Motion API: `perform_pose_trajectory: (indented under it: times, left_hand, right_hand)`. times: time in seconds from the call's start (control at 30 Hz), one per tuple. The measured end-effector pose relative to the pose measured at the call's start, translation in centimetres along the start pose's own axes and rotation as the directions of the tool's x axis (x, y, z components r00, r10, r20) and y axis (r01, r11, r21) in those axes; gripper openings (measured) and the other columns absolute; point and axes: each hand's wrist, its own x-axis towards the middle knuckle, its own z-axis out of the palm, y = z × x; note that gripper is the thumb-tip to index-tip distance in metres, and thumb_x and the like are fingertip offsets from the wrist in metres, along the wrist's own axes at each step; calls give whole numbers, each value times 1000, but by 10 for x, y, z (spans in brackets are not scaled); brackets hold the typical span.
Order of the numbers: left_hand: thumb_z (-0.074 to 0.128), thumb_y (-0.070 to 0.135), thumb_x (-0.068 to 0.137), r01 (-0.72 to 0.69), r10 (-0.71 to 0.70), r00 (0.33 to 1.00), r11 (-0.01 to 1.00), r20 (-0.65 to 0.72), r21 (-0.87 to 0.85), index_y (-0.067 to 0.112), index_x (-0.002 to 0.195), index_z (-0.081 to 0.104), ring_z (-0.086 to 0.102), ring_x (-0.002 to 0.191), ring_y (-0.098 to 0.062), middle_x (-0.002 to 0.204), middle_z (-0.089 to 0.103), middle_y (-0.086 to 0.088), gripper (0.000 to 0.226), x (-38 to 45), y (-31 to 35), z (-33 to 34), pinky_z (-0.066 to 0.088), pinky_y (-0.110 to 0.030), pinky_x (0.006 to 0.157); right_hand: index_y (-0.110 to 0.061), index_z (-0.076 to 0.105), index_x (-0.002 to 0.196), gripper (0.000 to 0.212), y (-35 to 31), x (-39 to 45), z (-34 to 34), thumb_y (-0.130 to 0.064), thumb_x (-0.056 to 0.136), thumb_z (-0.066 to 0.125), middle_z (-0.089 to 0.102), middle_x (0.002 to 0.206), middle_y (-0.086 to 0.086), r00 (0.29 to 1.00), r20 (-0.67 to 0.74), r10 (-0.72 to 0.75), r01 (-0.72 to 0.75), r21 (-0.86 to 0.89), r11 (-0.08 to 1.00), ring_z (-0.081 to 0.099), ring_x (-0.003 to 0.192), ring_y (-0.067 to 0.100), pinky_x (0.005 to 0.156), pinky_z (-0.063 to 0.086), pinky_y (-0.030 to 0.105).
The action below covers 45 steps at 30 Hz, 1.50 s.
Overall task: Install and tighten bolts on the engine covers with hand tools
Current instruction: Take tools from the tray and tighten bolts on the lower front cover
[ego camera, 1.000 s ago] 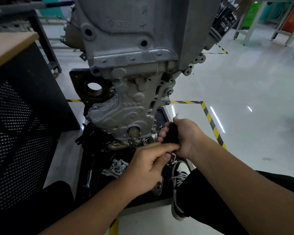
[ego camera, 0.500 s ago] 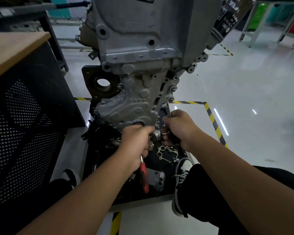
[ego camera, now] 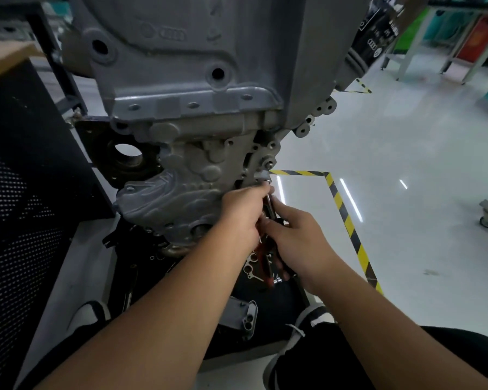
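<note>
At far left stands a black cabinet [ego camera: 26, 209] with perforated metal sides and a wooden top. Just right of it, filling the upper middle of the view, a large grey engine [ego camera: 197, 66] hangs on a stand, with a dark round-holed flange [ego camera: 124, 157] at its lower left. Bolted to the engine's lower front is a ribbed silver engine cover [ego camera: 169, 198], the part being worked on.

Two bare forearms reach up from the bottom edge and meet at the cover's right edge. The left hand [ego camera: 243, 218] has its fingers curled, its grip clamped round the upper part of a ratchet wrench [ego camera: 269, 205], whose metal head presses against the cover's right edge, just below a bolt [ego camera: 269, 165] seated in a boss. The wrench's red handle shows between the two hands, running down and toward the viewer. The right hand [ego camera: 299, 240], touching the left, wraps around the lower part of the same wrench; its fingertips are hidden, but the fingers are plainly closed on the tool.

Under the engine lies a dark tray [ego camera: 265, 305] holding a flat metal gasket [ego camera: 251, 267] and a small grey housing [ego camera: 244, 316]. A black-and-white shoe sits at each lower side of the tray. To the right, yellow-and-black tape [ego camera: 347, 218] marks the glossy white floor [ego camera: 406, 164].
</note>
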Motion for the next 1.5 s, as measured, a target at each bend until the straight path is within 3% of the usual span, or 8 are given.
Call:
perform_pose_trajectory:
  times: [0.13, 0.3, 0.47, 0.73, 0.87, 1.17, 1.33, 1.5]
  left_hand:
    - [70, 19, 95, 34, -37, 999, 994, -28, -105, 9, 79, 73, 47, 37, -9, 71, 64, -2, 19, 7, -1, 3, 36, -12, 32]
    - [79, 15, 89, 40, -59, 994, 978, -88, -202, 1, 103, 74, 62, 42, -13, 80, 71, -8, 20, 11, -2, 7, 46, -19, 36]
    - [79, 15, 88, 64, -82, 993, 978, -80, -201, 2, 102, 73, 59, 74, -21, 89, 65, -13, 21, 14, -4, 8, 46, -17, 38]
    - [79, 16, 85, 122, -131, 991, 965, -22, -234, 8, 94, 72, 54, 68, -19, 88, 63, -8, 14, 20, -8, 7, 47, -19, 45]
    - [79, 15, 84, 97, -116, 991, 965, -66, -243, 9, 91, 71, 41, 47, -13, 81, 58, -7, 13, 20, -9, 9, 36, -11, 38]
    - [79, 18, 86, 92, -114, 990, 969, -82, -229, 14, 73, 71, 37, 44, -10, 60, 63, 3, 15, 18, -13, 10, 37, -13, 39]
    - [77, 22, 88, 109, -124, 990, 973, -62, -203, 14, 87, 75, 36, 49, -10, 85, 65, -1, 9, 19, -13, 9, 34, -13, 40]
    - [77, 21, 88, 81, -94, 994, 973, -51, -215, 11, 87, 69, 34, 49, -9, 71, 66, 0, 12, 19, -12, 10, 26, -12, 37]
  right_hand:
    - [-43, 43, 152, 53, 5, 6, 5, -26, 104, 56, 57, 47, -2, 999, -26, -32, 31, -22, 999, 50, 36, 19, 42, 44, 31]
    - [-50, 52, 143, 49, 8, 9, 12, -28, 100, 54, 60, 52, -4, 996, -79, -29, 26, -32, 999, 54, 39, 23, 40, 49, 33]
    - [-44, 57, 142, 47, 8, 15, 14, -26, 99, 55, 59, 56, -14, 986, -158, -44, 23, -132, 991, 55, 41, 7, 45, 45, 26]
    - [-39, 65, 136, 38, -1, 14, 5, -25, 100, 60, 65, 67, -10, 982, -161, -97, 54, -253, 966, 60, 56, 9, 56, 45, 17]
    - [-36, 61, 141, 45, -6, 12, 4, -17, 100, 59, 65, 69, -13, 977, -151, -150, 85, -374, 923, 61, 72, -9, 56, 41, 5]
    - [-58, 44, 142, 65, -6, 7, 3, -17, 92, 53, 61, 70, -6, 950, -196, -244, 37, -703, 710, 59, 61, 18, 49, 40, 27]
    - [-43, 66, 123, 43, -8, 2, 2, -18, 88, 62, 58, 65, -7, 907, -262, -330, 32, -738, 674, 56, 58, 18, 47, 33, 23]
    - [-32, 76, 96, 25, -9, 3, 1, -14, 82, 66, 63, 67, -8, 879, -323, -351, 24, -705, 709, 58, 59, 18, 49, 40, 23]
